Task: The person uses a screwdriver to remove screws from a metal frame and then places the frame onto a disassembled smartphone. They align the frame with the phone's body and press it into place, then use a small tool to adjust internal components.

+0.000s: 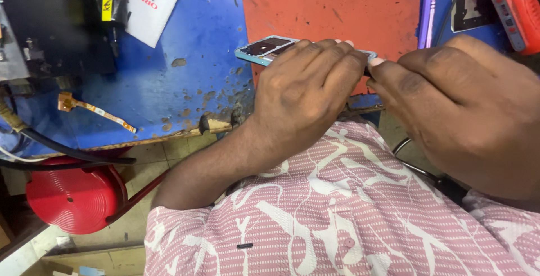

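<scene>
My left hand (306, 93) grips a light-blue phone body (264, 49) with a dark camera area, holding it just above the blue bench edge. Fingers cover most of the phone. My right hand (461, 104) is closed and meets the phone's right end, pinching a small dark tool tip (368, 72) against it; the tool is almost wholly hidden by the fingers. Both hands are above my lap, in front of a pink patterned shirt (337, 220).
A worn blue bench top (169, 79) carries a red mat (337, 6), a copper-coloured flex ribbon (95, 109), a white paper sheet (154, 0) and a red device (514, 9) at the far right. A red stool (73, 197) and black cables (67, 155) lie below left.
</scene>
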